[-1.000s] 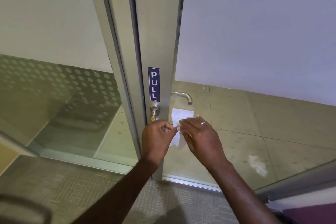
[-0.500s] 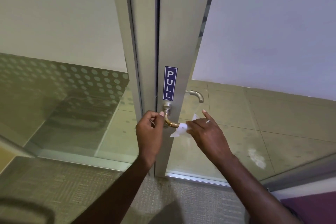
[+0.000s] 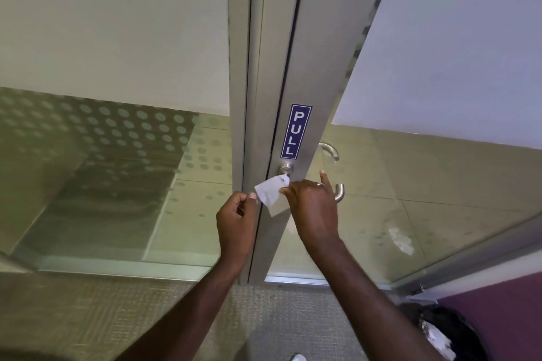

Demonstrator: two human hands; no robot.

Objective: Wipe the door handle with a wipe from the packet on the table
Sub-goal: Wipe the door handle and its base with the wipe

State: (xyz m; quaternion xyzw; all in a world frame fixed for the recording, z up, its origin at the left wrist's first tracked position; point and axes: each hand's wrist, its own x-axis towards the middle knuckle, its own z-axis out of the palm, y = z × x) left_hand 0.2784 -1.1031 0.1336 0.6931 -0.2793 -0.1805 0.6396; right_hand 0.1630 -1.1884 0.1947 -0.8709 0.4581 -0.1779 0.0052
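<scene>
The metal door handle (image 3: 339, 192) juts from the grey door stile below a blue PULL sticker (image 3: 296, 132). Only its round base and its curved end show, because my right hand (image 3: 312, 208) lies over the lever. A small white wipe (image 3: 270, 194) hangs just below the handle's base. My right hand pinches the wipe's right edge against the lever. My left hand (image 3: 234, 221) is to the left, its thumb and forefinger closed at the wipe's left corner. The packet is out of view.
A second handle (image 3: 331, 151) shows through the glass on the door's far side. Glass panels with a frosted band and dots flank the stile (image 3: 264, 67). A bin with a black bag (image 3: 440, 331) stands at the bottom right, beside a purple surface. Carpet lies underfoot.
The wipe has gone from the lever's free end leftwards to the handle's base. My right hand now covers the lever, and my left hand has come up to the wipe's corner.
</scene>
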